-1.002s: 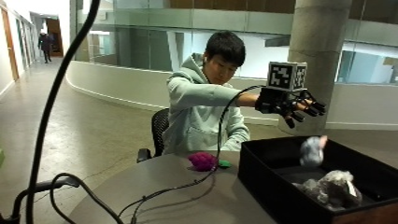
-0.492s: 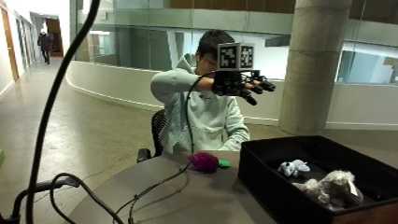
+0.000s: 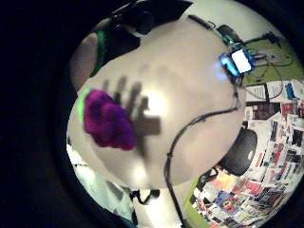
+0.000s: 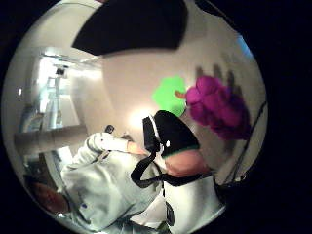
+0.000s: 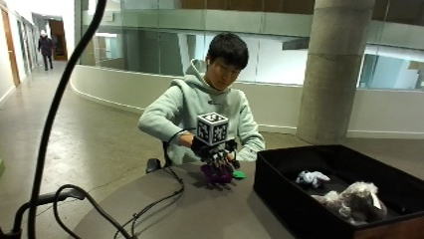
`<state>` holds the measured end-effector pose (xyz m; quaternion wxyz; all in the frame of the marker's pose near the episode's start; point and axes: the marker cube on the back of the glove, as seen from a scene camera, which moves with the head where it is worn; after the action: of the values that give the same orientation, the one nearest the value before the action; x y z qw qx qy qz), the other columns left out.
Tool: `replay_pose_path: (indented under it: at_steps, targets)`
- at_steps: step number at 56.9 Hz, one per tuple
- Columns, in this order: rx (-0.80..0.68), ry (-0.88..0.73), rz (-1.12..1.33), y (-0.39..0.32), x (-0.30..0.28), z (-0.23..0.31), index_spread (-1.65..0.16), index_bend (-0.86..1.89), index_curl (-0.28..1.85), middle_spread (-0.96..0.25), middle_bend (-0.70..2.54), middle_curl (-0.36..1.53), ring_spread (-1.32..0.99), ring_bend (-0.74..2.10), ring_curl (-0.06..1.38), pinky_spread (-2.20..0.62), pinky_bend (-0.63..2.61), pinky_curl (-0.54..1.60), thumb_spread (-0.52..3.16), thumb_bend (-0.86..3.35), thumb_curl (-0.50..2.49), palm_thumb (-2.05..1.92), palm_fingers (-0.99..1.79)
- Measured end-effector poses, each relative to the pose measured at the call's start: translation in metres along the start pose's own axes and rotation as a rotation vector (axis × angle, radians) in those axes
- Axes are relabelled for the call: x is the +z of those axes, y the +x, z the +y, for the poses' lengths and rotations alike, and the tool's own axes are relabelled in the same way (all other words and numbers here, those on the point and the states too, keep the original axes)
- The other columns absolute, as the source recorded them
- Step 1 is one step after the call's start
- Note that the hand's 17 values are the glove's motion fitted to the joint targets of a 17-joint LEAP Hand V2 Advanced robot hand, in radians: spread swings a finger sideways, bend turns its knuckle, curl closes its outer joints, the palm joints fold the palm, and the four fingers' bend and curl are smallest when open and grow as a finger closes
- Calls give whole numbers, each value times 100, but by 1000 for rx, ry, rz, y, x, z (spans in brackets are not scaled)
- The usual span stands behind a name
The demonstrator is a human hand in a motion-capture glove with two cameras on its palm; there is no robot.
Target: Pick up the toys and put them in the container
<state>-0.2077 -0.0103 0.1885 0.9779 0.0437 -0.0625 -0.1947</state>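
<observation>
My black-gloved right hand (image 5: 215, 155) hangs just above the fuzzy purple plush toy (image 5: 217, 174) on the round grey table (image 5: 179, 214); fingers seemingly spread downward, gripping nothing.

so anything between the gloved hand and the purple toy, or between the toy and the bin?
Nothing visible. The gloved hand hangs right over the purple toy with bare table around it. The black bin sits beside the toy on the table; only its own near wall has to be cleared.

Round grey table (image 5: 199, 214) with a black cable (image 5: 159, 199) across it. Concrete column (image 5: 334, 69) behind; glass railing (image 5: 152, 20) along the walkway.
</observation>
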Motion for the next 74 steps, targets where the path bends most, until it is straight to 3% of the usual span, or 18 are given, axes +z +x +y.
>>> replay_pose_path:
  at_steps: [7, 15, 25, 30, 43, 48, 56, 62, 74]
  targets:
    - [63, 38, 35, -9, 40, 4, -25, 11, 25, 0, 23, 29, -1, 46, 33, 0, 75, 37, 136, -2, 31, 8, 19]
    - [13, 183, 82, -8, 45, -3, -24, 5, 18, -8, 44, 37, -17, 87, 41, -17, 88, 38, 135, -1, 31, 8, 81]
    - [-92, 271, 88, -5, 39, -22, -20, 16, 17, -15, 71, 49, -26, 108, 51, -34, 89, 41, 139, 7, 36, 25, 119]
    - [-106, 234, 34, -6, 38, -29, -20, 23, 20, -18, 84, 55, -27, 119, 55, -36, 88, 42, 133, 10, 42, 38, 130]
    - [-72, 15, -56, -18, 14, -23, -20, 45, 31, -19, 103, 66, -28, 134, 59, -38, 96, 47, 114, 9, 54, 51, 128]
    - [-85, -2, -65, -12, -28, -31, -20, 53, 36, -19, 108, 68, -28, 136, 59, -38, 100, 49, 106, 7, 58, 52, 124]
    - [-77, 99, -105, -16, -132, -55, -19, 62, 43, -18, 112, 71, -28, 140, 60, -39, 103, 51, 97, 4, 64, 53, 120]
    - [-40, 295, -109, -31, -193, -82, -19, 65, 48, -18, 113, 73, -28, 142, 60, -39, 105, 52, 93, 2, 68, 54, 117]
    - [7, 506, -136, -52, -252, -148, -19, 38, 49, -19, 104, 72, -26, 142, 57, -38, 107, 51, 101, -3, 67, 43, 98]
